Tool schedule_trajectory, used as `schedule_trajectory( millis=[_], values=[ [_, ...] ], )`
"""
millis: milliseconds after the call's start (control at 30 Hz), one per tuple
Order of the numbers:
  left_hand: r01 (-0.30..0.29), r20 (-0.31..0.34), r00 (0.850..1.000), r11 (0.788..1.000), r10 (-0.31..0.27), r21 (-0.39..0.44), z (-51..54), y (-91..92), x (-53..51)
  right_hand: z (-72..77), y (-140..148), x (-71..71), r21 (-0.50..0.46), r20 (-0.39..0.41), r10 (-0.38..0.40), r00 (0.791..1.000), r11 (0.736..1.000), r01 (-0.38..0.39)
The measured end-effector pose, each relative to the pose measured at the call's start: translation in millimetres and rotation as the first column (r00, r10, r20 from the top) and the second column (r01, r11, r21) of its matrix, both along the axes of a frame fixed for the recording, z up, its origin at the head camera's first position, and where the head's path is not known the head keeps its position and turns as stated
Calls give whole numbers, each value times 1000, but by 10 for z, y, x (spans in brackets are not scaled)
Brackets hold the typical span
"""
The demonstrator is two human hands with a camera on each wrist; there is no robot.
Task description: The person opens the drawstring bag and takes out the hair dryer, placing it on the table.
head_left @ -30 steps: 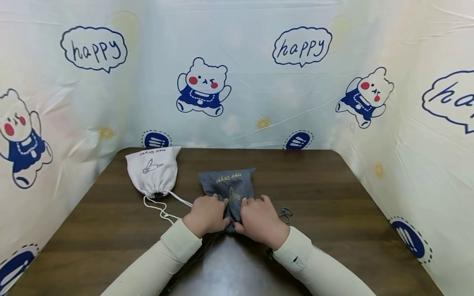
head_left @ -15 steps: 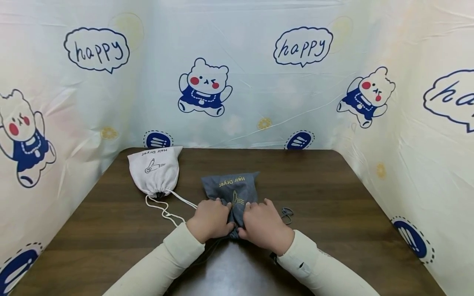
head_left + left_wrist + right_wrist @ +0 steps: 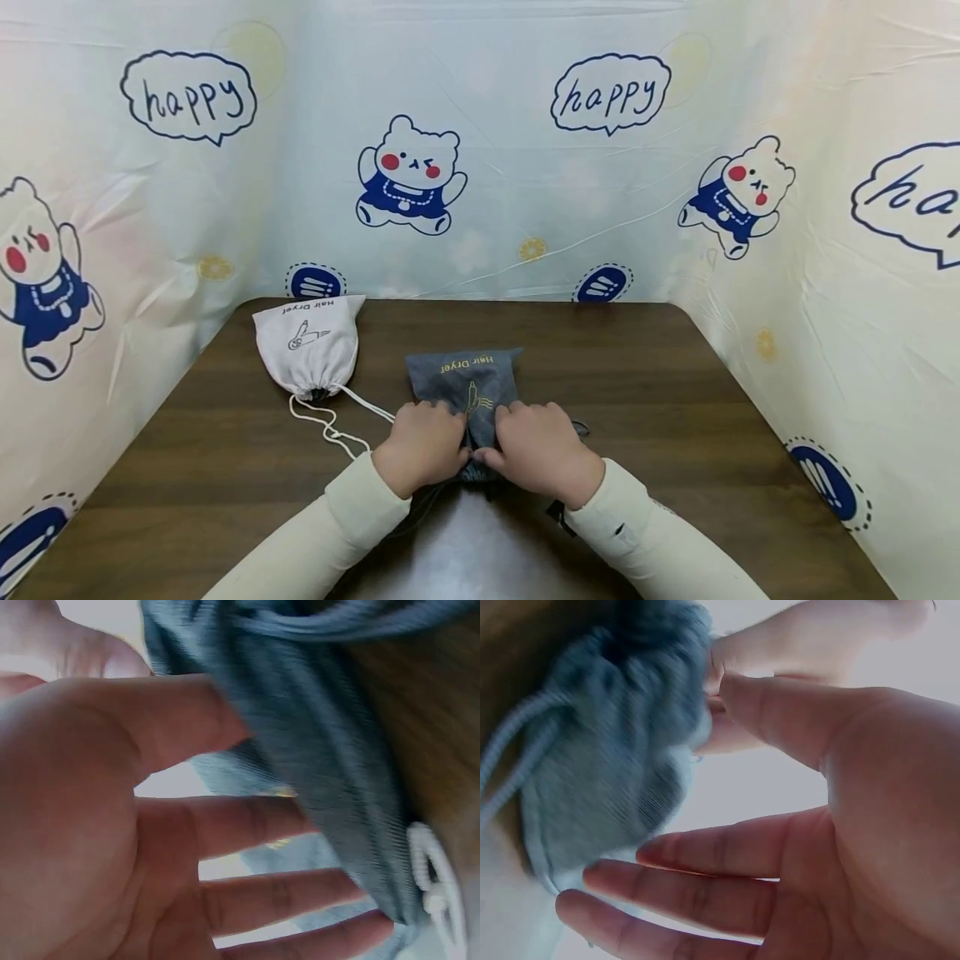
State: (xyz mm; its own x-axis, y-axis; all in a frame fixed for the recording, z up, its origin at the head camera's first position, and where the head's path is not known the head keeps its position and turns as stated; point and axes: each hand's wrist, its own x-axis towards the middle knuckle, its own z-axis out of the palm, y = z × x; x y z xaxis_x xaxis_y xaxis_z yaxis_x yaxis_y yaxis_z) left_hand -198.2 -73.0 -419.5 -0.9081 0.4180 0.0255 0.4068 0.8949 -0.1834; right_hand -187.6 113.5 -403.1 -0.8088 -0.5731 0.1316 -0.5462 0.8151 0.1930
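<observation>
1. Near the middle of the dark brown wood-grain desk (image 3: 675, 467), well in from both side edges, a dark grey fabric drawstring bag (image 3: 459, 387) with yellow lettering and a yellow hair dryer print is lying flat, its gathered mouth facing the near edge.
2. The left hand (image 3: 422, 446) is resting on the bag's left side; in the left wrist view its fingers are spreading nearly straight, thumb and fingertips touching the fabric without curling round it.
3. The right hand (image 3: 546, 450) is mirroring it on the right side, fingers extending mostly straight and apart, fingertips meeting the bag's edge; it is gripping nothing visibly.
4. A twisted grey cord (image 3: 526, 705) is looping out of the gathered mouth.
5. At the desk's far left corner, a white fabric drawstring bag (image 3: 324, 362) with black lettering is lying, its white cord (image 3: 366, 403) trailing toward the left hand.
6. Beyond the far edge, a pale curtain (image 3: 495, 167) printed with cartoon bears is hanging.
</observation>
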Motion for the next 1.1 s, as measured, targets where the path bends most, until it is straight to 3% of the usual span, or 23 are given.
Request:
schedule_trajectory(
  millis=[133,300,400,533,833,1100],
  values=[
    [94,-80,993,995,-91,40,95,5,56,126,59,2,-48,44,12,999,999,-10],
    [206,-6,978,973,-207,100,229,4,153,220,90,12,-69,157,34,987,997,-23],
    [243,15,969,967,-245,78,248,13,201,212,85,9,-67,214,37,976,997,-23],
    [258,-14,966,966,-258,34,203,50,222,147,75,2,-48,235,34,971,999,-24],
    [246,-157,956,969,-248,-30,96,65,204,-37,15,-47,-25,204,44,978,999,-40],
    [281,-231,933,960,-276,-12,67,68,214,-121,-13,-57,-15,162,36,986,999,-34]
  ],
)
